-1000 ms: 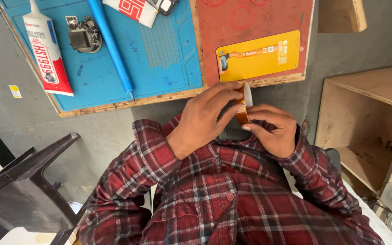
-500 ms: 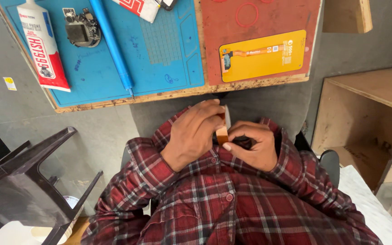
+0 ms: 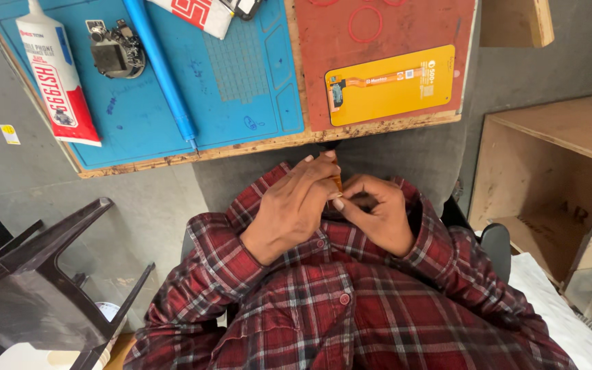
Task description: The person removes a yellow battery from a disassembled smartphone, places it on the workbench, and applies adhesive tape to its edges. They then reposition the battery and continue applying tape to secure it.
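Note:
My left hand (image 3: pixel 294 209) and my right hand (image 3: pixel 378 214) are pressed together in front of my chest, just below the table's front edge. Between their fingertips they pinch a small thin orange-brown piece (image 3: pixel 337 179), standing upright and mostly hidden by the fingers. Both arms wear red plaid sleeves (image 3: pixel 227 253). What the piece is I cannot make out.
On the wooden table lie a blue work mat (image 3: pixel 241 75) with a blue pen-like tool (image 3: pixel 162 72), a white and red glue tube (image 3: pixel 56 75) and a small circuit module (image 3: pixel 114 51), plus a red mat (image 3: pixel 392 27) bearing a yellow card (image 3: pixel 392 85). A dark stool (image 3: pixel 42 281) stands left, a wooden box (image 3: pixel 556 178) right.
Both hands have stayed together on the small piece and drawn slightly closer to my body. The light blade-like part seen upright earlier is now covered by my fingers.

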Demonstrator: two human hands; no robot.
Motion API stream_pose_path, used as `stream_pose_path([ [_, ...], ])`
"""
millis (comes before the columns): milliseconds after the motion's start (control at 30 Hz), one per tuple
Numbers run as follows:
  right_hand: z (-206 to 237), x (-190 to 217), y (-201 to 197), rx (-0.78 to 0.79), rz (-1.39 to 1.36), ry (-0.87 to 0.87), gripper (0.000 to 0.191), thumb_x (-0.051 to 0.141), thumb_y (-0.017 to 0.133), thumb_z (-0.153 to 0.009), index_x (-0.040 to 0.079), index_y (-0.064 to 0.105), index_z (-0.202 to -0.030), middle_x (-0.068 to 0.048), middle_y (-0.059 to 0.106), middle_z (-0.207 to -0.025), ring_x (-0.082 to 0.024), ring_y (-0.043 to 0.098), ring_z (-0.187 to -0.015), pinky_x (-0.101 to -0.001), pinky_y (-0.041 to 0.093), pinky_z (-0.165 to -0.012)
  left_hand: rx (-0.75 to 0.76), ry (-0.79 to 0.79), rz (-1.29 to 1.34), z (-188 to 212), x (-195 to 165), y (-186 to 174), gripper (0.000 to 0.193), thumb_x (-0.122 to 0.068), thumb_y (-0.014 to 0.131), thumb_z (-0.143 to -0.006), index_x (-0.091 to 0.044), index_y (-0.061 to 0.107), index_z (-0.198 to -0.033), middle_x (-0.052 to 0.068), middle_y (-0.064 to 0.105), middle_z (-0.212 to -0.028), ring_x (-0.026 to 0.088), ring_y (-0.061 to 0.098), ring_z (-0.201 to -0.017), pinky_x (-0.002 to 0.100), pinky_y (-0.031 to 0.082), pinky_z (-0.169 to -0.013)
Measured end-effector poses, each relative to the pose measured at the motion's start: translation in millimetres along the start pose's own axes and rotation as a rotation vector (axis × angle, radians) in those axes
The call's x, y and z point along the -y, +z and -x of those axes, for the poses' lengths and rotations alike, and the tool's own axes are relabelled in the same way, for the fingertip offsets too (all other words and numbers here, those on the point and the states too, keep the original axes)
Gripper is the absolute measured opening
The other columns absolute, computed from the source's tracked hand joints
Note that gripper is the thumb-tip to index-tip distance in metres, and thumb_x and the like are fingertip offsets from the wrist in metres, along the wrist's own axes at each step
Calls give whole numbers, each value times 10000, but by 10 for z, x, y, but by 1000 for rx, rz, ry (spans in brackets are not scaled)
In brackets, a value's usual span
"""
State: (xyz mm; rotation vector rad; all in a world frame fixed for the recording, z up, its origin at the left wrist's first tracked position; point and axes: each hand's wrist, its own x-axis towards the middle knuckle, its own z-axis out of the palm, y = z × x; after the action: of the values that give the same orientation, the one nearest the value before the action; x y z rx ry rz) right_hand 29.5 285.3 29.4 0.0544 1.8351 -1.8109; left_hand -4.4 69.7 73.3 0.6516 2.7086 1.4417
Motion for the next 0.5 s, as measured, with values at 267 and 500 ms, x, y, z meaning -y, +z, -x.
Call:
stream_pose_path([
  [267,-132,88,-10,-16,9,159,70,34,729,-958,-3,671,-955,-59,737,-901,-40,638,-801,-196,511,-650,97,-84,50,7,53,83,167,10,595,-960,-10,530,-1113,201,652,-1293,376,643,-1297,460,544,-1110],
  [500,-472,786,-828,-158,801,-308,132,24,763,-973,40,721,-1097,-102,746,-1049,-258,751,-980,-369,577,-870,66,-101,-30,78,88,140,200,-4,601,-967,8,545,-1159,204,698,-1181,362,692,-1170,472,549,-1060],
])
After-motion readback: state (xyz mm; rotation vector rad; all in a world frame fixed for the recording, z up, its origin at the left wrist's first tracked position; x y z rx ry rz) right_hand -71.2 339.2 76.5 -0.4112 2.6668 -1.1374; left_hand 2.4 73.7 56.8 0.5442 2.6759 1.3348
